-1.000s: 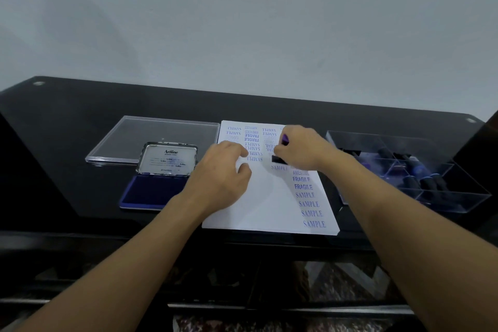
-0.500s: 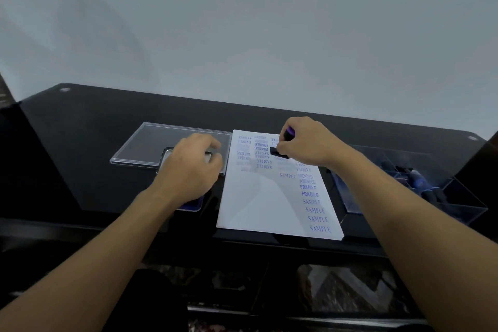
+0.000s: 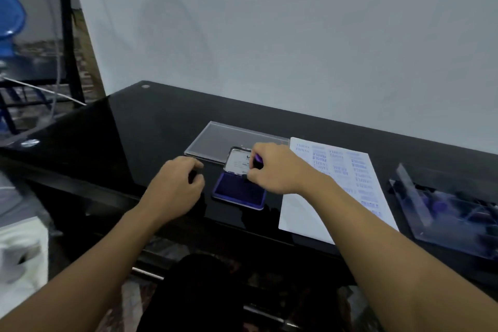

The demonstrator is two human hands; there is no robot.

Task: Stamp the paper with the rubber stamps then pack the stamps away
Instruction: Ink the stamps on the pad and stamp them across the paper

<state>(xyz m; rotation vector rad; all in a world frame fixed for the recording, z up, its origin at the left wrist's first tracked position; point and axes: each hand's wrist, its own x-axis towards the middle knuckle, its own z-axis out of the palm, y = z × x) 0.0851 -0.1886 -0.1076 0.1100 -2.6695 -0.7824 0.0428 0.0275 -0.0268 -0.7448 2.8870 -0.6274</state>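
Note:
My right hand (image 3: 277,170) grips a small rubber stamp (image 3: 257,163) with a purple top and holds it over the open blue ink pad (image 3: 237,193), near the pad's far edge. The pad's lid (image 3: 238,160) stands open behind it. My left hand (image 3: 175,188) rests on the black table just left of the pad, fingers curled, holding nothing. The white paper (image 3: 334,191), covered in blue SAMPLE and FRAGILE prints, lies to the right of the pad. A clear compartment box (image 3: 447,213) with more stamps sits at the far right.
A clear plastic lid (image 3: 215,140) lies flat behind the ink pad. The black glass table (image 3: 151,127) ends at a front edge close to me. A blue object and a dark stand are off the table at the far left.
My right hand carried the stamp left from the paper to over the ink pad. My left hand left the paper and moved to the table beside the pad. The view swung left.

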